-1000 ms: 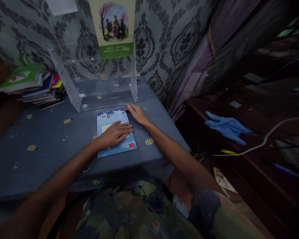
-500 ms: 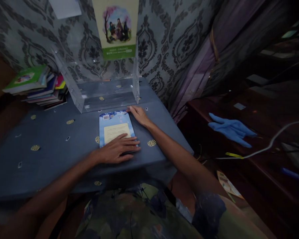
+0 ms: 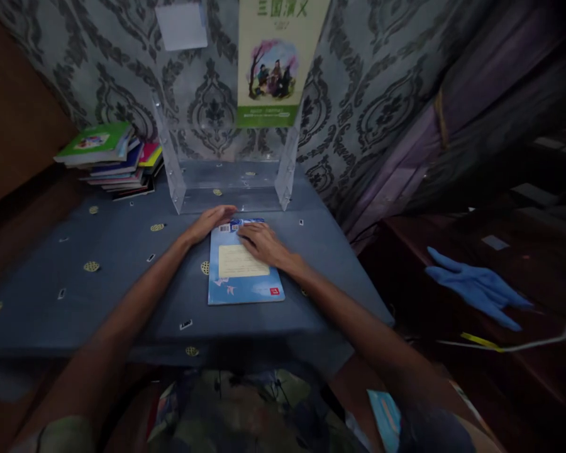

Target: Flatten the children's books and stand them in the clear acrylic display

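A blue book (image 3: 238,292) lies flat on the cloth, its back cover up with a cream text panel and a barcode near the far edge. My left hand (image 3: 213,221) rests at the book's far left corner, fingers stretched out to the right along the far edge. On the upper right part of the cover lies my right hand (image 3: 263,244), palm down, fingers slightly bent and pointing left. Neither hand is wrapped round the book. Just beyond my hands stands a clear acrylic rack (image 3: 231,200), with a green and cream book (image 3: 268,116) upright in its upper part.
A stack of books (image 3: 116,157) sits at the table's back left, against the patterned wall. The blue-grey tablecloth (image 3: 122,308) drops off at the front and right edges. To the right, a dark red surface holds a blue glove (image 3: 476,283) and a pale cable (image 3: 538,345).
My left hand has moved from the book's near part to its far left corner. My right hand has slid from the far right corner onto the cover. The view has shifted left.
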Motion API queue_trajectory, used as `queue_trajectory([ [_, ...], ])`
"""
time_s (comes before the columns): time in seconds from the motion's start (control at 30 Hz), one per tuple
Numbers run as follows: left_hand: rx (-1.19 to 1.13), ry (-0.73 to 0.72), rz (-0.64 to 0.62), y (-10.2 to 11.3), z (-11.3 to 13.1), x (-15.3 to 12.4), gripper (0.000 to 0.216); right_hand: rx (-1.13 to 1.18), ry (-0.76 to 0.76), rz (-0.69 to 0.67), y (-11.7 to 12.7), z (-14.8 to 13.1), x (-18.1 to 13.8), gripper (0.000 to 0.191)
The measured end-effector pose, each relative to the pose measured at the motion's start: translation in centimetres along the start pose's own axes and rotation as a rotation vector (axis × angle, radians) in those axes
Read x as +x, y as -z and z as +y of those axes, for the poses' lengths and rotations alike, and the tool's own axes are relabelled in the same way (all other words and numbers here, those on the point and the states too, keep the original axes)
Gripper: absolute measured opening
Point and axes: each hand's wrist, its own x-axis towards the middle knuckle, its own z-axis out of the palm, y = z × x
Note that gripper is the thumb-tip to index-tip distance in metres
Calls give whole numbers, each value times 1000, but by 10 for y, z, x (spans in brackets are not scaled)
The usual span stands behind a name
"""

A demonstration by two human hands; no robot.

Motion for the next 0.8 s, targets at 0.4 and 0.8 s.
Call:
queue_trajectory([
  [0.4, -333, 10, 59, 4, -17, 4, 60, 19, 135, -134, -32, -35, 42, 37],
  [0.8, 70, -70, 44, -1, -11, -4, 74, 165, 214, -168, -21, -125, -51, 41],
])
